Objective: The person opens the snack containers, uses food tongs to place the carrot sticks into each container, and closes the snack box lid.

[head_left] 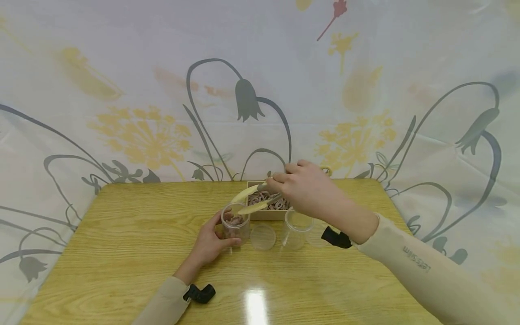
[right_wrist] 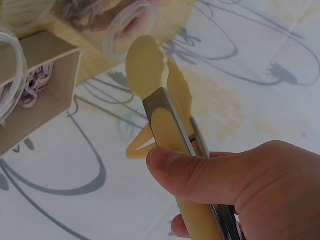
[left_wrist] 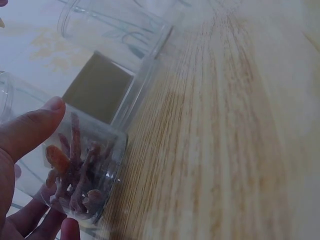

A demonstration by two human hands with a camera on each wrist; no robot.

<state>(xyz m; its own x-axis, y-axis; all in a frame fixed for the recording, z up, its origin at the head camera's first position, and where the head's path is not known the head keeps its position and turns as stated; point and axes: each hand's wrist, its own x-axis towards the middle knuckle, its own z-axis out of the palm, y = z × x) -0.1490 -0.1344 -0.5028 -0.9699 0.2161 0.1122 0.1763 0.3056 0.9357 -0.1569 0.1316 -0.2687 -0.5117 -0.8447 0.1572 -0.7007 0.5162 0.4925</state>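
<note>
In the head view my left hand [head_left: 208, 243] grips a clear jar [head_left: 237, 233] from its left side. Brownish dried strips [left_wrist: 80, 175] and an orange piece [left_wrist: 57, 158] lie low in that jar, seen through its wall in the left wrist view. My right hand [head_left: 308, 188] holds kitchen tongs [right_wrist: 146, 65] with yellow scalloped heads and metal arms. The heads are apart over the jar's mouth, with no strip between them. Behind the jars, a beige rectangular box [head_left: 268, 215] holds more curled brownish strips [head_left: 280, 204], partly hidden by the tongs.
A second clear jar [head_left: 294, 237] stands to the right, under my right wrist. One round clear lid [head_left: 263, 238] lies between the jars and another [head_left: 317, 237] right of the second jar. The wooden table [head_left: 134, 234] ends at a flower-printed curtain [head_left: 260, 40].
</note>
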